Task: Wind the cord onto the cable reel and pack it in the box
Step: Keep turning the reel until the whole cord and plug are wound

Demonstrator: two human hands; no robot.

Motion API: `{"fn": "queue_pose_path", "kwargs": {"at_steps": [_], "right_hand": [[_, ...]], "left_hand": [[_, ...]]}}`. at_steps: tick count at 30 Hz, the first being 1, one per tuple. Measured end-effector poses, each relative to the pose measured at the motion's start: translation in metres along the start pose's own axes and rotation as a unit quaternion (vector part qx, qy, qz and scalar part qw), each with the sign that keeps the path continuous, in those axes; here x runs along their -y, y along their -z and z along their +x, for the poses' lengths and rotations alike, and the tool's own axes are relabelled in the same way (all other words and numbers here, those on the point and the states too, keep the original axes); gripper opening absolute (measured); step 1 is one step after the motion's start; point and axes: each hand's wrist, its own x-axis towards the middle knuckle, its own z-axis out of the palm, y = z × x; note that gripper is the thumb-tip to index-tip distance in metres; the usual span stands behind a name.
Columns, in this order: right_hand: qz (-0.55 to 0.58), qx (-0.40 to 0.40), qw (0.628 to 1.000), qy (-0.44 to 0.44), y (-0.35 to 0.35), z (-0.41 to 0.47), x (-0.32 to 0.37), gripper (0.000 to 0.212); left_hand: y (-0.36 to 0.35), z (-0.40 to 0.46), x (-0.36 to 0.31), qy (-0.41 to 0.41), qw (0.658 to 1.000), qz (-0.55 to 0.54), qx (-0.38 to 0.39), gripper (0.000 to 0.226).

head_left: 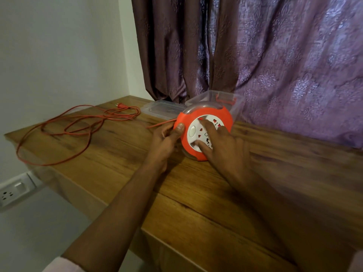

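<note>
An orange cable reel [225, 114] with a white socket face is tilted up on the wooden table [137, 193]. My left hand [167, 138] grips its left rim, thumb on the orange edge. My right hand [222, 142] lies on the white face with fingers spread in its recesses. The orange cord [59, 132] runs from the reel's left side and lies in loose loops across the table's left end, its plug [119, 104] near the wall. A clear plastic box [238, 104] with an orange latch stands right behind the reel.
The clear lid [159, 109] lies flat to the left of the box. A purple curtain [275, 65] hangs behind the table. A wall socket plate [13, 190] sits below the table's left edge.
</note>
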Motion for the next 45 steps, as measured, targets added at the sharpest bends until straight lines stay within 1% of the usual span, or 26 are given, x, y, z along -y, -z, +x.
{"fn": "queue_pose_path", "kwargs": {"at_steps": [3, 5, 7, 10, 12, 13, 15, 16, 20, 22, 28, 34, 41, 43, 45], "right_hand": [[0.049, -0.021, 0.998, -0.033, -0.002, 0.001, 0.0, 0.058], [0.081, -0.029, 0.995, -0.053, -0.002, 0.0, 0.001, 0.055], [0.097, -0.031, 0.993, -0.061, 0.0, 0.0, 0.001, 0.053], [0.071, -0.04, 0.997, -0.017, 0.003, -0.001, 0.0, 0.053], [0.04, -0.044, 0.998, 0.032, 0.006, -0.001, 0.001, 0.05], [0.028, -0.046, 0.997, 0.056, 0.006, -0.001, 0.002, 0.051], [0.019, -0.039, 0.995, 0.093, 0.006, -0.002, 0.004, 0.06], [0.016, -0.028, 0.994, 0.104, 0.005, -0.002, 0.006, 0.061], [0.0, 0.025, 0.993, 0.119, 0.002, -0.001, 0.006, 0.05], [-0.001, 0.04, 0.991, 0.125, 0.003, 0.0, 0.003, 0.05], [-0.022, 0.043, 0.993, 0.105, 0.008, -0.003, 0.004, 0.06], [-0.007, 0.052, 0.996, 0.077, 0.012, -0.003, 0.004, 0.068], [-0.014, 0.029, 0.998, 0.058, 0.009, -0.003, 0.004, 0.077], [-0.012, 0.027, 0.998, 0.055, 0.008, -0.003, 0.003, 0.075], [-0.004, 0.017, 0.999, 0.046, 0.008, -0.003, 0.002, 0.069]], "left_hand": [[-0.002, -0.001, 0.0, -0.008, 1.0, 0.0, 0.006, 0.014], [-0.002, -0.001, 0.001, -0.015, 1.0, 0.003, 0.015, 0.023], [-0.001, 0.0, 0.001, -0.018, 1.0, 0.005, 0.019, 0.021], [0.0, 0.0, -0.002, -0.015, 1.0, 0.005, 0.007, 0.024], [0.002, 0.002, -0.003, -0.015, 1.0, 0.002, -0.011, 0.018], [0.004, 0.003, -0.003, -0.013, 1.0, -0.003, -0.021, 0.017], [0.005, 0.003, -0.004, -0.015, 0.999, -0.014, -0.032, 0.017], [0.005, 0.003, -0.005, -0.018, 0.999, -0.016, -0.034, 0.017], [0.003, 0.001, -0.006, -0.024, 0.999, -0.02, -0.029, 0.018], [0.003, 0.001, -0.006, -0.02, 0.999, -0.019, -0.029, 0.018], [0.003, 0.0, -0.008, -0.019, 0.999, -0.014, -0.021, 0.017], [0.003, -0.001, -0.007, -0.021, 1.0, -0.014, -0.019, 0.018], [0.001, 0.0, -0.006, -0.026, 0.999, -0.014, -0.024, 0.016], [0.002, 0.0, -0.006, -0.023, 0.999, -0.012, -0.022, 0.015], [0.003, 0.0, -0.006, -0.016, 1.0, -0.009, -0.021, 0.014]]}}
